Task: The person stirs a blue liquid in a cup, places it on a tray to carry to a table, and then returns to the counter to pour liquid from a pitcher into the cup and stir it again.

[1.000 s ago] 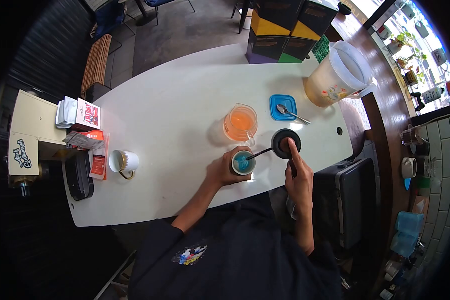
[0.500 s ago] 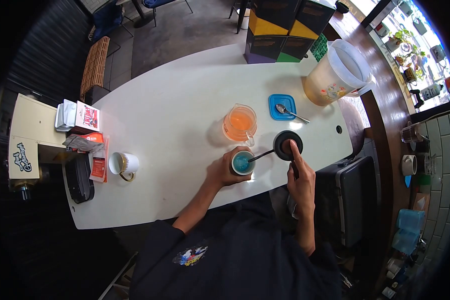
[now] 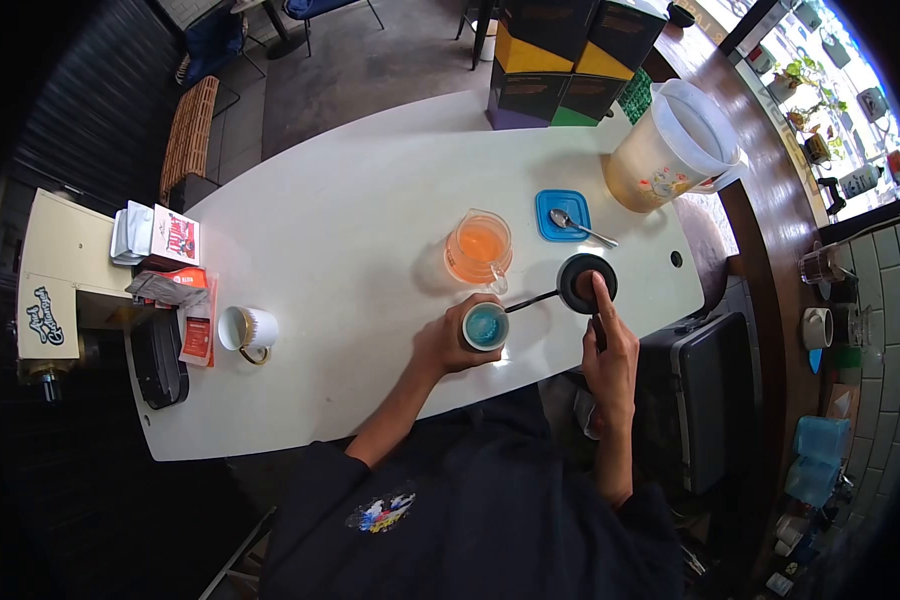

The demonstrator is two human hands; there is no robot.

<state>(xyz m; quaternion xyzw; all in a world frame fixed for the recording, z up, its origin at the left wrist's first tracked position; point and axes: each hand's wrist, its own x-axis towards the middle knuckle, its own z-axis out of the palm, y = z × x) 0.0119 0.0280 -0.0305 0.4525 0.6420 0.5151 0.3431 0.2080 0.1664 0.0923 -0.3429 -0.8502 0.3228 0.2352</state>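
Observation:
My left hand (image 3: pixel 447 338) is wrapped round a small cup (image 3: pixel 484 326) with blue liquid in it, near the table's front edge. To its right, my right hand (image 3: pixel 611 358) grips a black gooseneck kettle (image 3: pixel 575 268) by its handle, the index finger lying on the lid. The kettle's thin spout points left, its tip beside the cup's right rim. Just beyond the cup stands a clear glass jug (image 3: pixel 479 248) of orange liquid. A metal spoon (image 3: pixel 582 227) rests on a blue square lid (image 3: pixel 551 214) behind the kettle.
A large plastic pitcher (image 3: pixel 674 145) stands at the back right, near stacked dark boxes (image 3: pixel 555 62). On the left are a white mug (image 3: pixel 252 328) with a gold handle, red packets (image 3: pixel 198 330) and a cream machine (image 3: pixel 48 275). A dark case (image 3: pixel 697 405) sits right of the table.
The kettle and my right hand have moved slightly right and away from me. The spout tip has shifted from over the blue liquid to the cup's rim. My left hand stays put.

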